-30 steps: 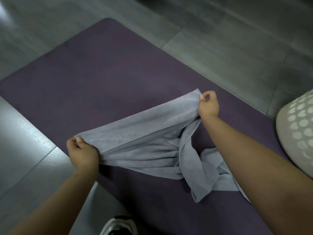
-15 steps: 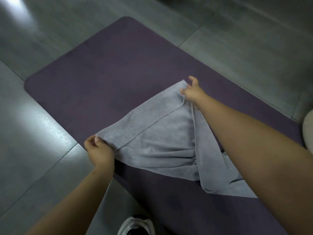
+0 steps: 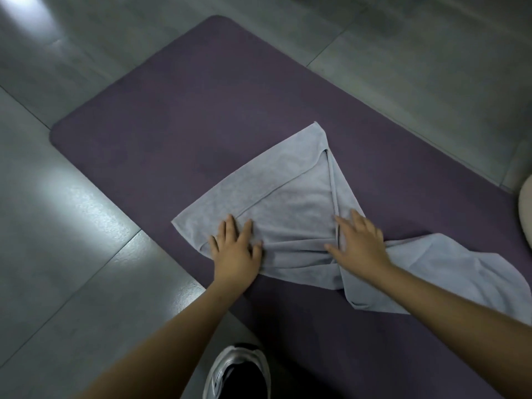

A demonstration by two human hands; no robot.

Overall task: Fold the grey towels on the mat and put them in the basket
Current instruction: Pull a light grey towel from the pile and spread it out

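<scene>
The left hand [image 3: 234, 249] lies flat with fingers spread on the towel [image 3: 290, 208], pressing its near-left part at about 7 o'clock of the cloth and gripping nothing. The towel sits on the mat [image 3: 201, 116], unevenly laid: a band is turned over along its far edge, a seam runs down toward 5 o'clock, and creases bunch between the two hands. The right hand [image 3: 361, 243] is likewise open, fingers splayed, resting on the cloth where those creases meet, and holds nothing. From there a loose tail of the towel trails off toward 4 o'clock, under the right forearm. The basket [image 3: 526, 208] shows only as a pale rim at the 3 o'clock edge of the view. The likely trouble is that smoothing from here presses the creases in rather than out, since the turned band is skewed; a fold made on it would come out crooked. The trailing tail may also drag and twist the rest
</scene>
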